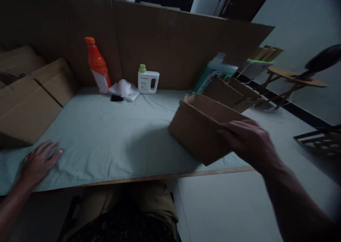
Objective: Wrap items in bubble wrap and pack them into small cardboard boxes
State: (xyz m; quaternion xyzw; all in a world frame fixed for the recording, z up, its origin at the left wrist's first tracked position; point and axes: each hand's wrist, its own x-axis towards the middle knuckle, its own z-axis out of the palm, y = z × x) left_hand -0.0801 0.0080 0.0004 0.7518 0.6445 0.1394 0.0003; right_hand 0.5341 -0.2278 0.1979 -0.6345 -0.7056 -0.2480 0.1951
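My right hand (pixel 246 141) grips the near side of an open cardboard box (pixel 198 130) that sits tilted at the right edge of the table, its flaps up. Behind the box a teal and white pouch (pixel 213 75) leans against the cardboard wall. My left hand (pixel 39 160) lies flat on the pale green table cover (pixel 112 135) near the front left, fingers stretched out and holding nothing.
An orange bottle (pixel 98 65), a crumpled clear plastic bag (pixel 125 89), a small black object (pixel 116 98) and a white jug with a green cap (pixel 147 79) stand at the back. Closed cardboard boxes (pixel 29 100) are stacked at the left. A tall cardboard wall (pixel 165 43) backs the table.
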